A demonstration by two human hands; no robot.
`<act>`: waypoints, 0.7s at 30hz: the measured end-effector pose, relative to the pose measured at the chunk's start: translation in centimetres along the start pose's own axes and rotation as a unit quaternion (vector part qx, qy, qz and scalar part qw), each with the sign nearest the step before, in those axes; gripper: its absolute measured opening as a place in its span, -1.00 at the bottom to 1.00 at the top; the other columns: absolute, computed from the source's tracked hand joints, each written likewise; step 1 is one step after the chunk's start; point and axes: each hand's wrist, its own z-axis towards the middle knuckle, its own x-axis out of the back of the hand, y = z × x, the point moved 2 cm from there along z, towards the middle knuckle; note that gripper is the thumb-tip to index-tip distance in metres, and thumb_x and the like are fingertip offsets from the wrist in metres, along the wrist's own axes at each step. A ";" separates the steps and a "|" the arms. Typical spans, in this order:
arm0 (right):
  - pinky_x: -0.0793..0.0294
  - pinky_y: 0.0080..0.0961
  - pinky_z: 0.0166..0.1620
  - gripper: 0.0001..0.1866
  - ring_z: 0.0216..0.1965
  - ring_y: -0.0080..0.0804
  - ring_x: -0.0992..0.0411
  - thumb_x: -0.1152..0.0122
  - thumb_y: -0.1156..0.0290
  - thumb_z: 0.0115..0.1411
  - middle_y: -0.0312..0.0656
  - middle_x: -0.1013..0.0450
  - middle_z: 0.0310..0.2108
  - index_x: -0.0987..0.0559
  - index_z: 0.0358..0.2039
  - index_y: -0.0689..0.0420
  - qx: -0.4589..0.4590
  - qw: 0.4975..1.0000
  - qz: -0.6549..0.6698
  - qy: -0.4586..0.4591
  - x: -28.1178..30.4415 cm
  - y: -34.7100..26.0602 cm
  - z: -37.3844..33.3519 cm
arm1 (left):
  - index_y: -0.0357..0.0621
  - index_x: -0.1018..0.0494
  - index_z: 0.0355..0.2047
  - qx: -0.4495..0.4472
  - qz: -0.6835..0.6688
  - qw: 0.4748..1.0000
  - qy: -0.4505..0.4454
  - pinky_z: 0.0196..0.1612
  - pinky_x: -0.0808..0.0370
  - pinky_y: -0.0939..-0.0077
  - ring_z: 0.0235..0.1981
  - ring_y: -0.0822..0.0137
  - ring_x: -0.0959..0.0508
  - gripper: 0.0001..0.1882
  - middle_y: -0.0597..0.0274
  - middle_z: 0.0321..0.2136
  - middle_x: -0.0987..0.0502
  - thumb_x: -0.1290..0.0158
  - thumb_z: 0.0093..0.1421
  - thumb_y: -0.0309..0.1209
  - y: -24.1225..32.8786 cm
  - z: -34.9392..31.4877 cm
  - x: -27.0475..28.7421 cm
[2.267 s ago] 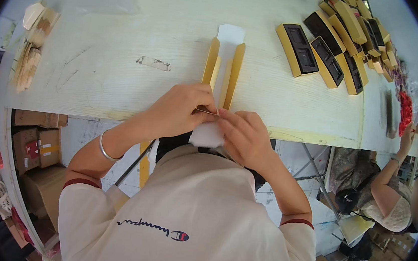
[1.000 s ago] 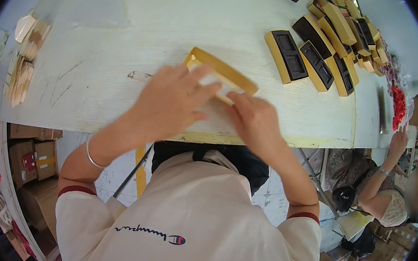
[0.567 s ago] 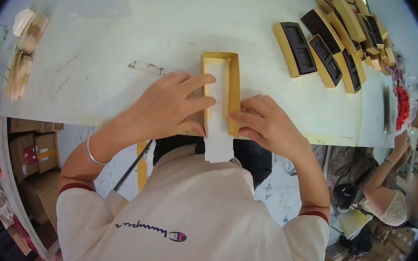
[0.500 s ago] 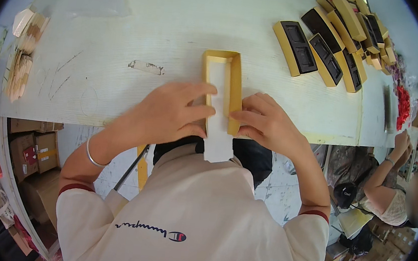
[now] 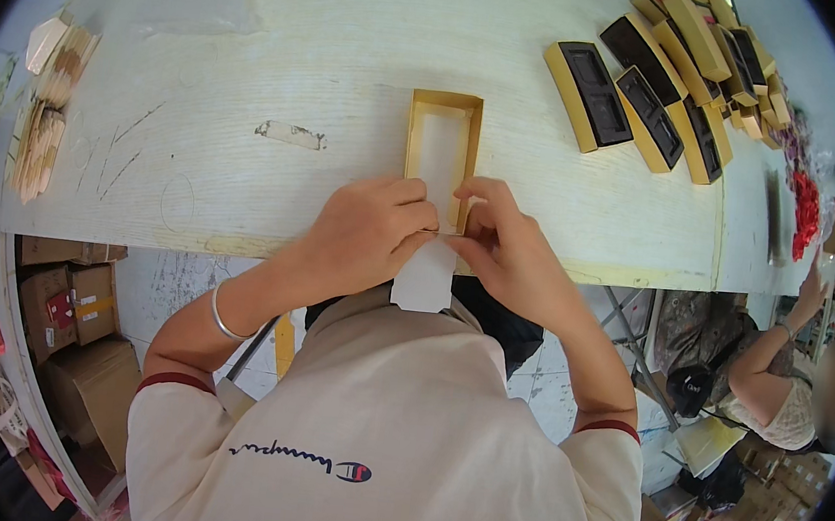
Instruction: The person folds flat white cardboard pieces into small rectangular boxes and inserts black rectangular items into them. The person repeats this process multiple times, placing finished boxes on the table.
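Observation:
A long gold cardboard box (image 5: 442,145) with a white inside lies open on the pale wooden table (image 5: 255,64), its length pointing away from me. A white flap (image 5: 425,276) of it hangs over the table's near edge. My left hand (image 5: 365,235) pinches the box's near end from the left. My right hand (image 5: 505,244) grips the same end from the right, fingertips almost touching the left ones.
Several gold boxes with black inserts (image 5: 645,92) lie in a row at the far right. A stack of flat card pieces (image 5: 45,109) sits at the left edge. Brown cartons (image 5: 62,297) stand under the table. Another person (image 5: 778,376) sits at the right.
The box was turned from slanting across the table to lying straight, and it has slid slightly away from me. Both hands have closed in on its near end.

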 end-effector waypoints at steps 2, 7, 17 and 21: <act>-0.38 -0.30 -0.20 -0.58 -0.25 -0.11 -0.40 -0.29 0.53 -0.05 0.00 -0.42 -0.26 -0.41 -0.14 0.16 0.130 0.988 -0.074 0.024 0.5 0.4 -1.5 | -0.19 -0.50 -0.51 0.021 -0.030 0.999 -0.016 -0.51 -0.37 0.39 -0.58 0.22 -0.44 -0.95 0.21 -0.57 -0.39 -0.15 0.02 -0.51 -0.2 -0.2 0.3; -0.38 -0.32 -0.19 -0.49 -0.21 -0.18 -0.39 -0.33 0.46 -0.14 -0.04 -0.38 -0.01 -0.46 -0.10 0.15 0.336 0.878 -0.317 0.128 -1.1 1.6 -2.8 | -0.23 -0.52 -0.50 0.027 -0.048 0.997 -0.047 -0.56 -0.35 0.43 -0.66 0.25 -0.42 -0.94 0.18 -0.58 -0.39 -0.17 0.01 -0.51 -0.4 0.2 0.6; -0.34 -0.54 -0.41 -0.72 -0.48 -0.42 -0.32 -0.18 0.69 0.08 -0.21 -0.33 -0.43 -0.39 -0.19 0.19 0.179 0.960 0.143 0.159 -1.9 1.5 -0.1 | -0.19 -0.38 -0.01 0.116 -0.260 0.947 -0.150 -0.43 -0.38 0.51 -0.49 0.38 -0.43 -0.62 0.11 -0.37 -0.52 -0.11 0.17 -0.38 -2.1 0.7 2.5; -0.32 -0.61 -0.45 -0.72 -0.53 -0.52 -0.27 -0.12 0.71 0.12 -0.16 -0.33 -0.39 -0.37 -0.16 0.18 0.132 0.954 0.207 0.171 -2.4 1.8 0.4 | -0.17 -0.21 0.11 0.107 -0.204 0.966 -0.120 -0.43 -0.36 0.55 -0.49 0.43 -0.41 -0.57 0.07 -0.19 -0.48 0.00 0.24 -0.43 -1.1 0.2 2.3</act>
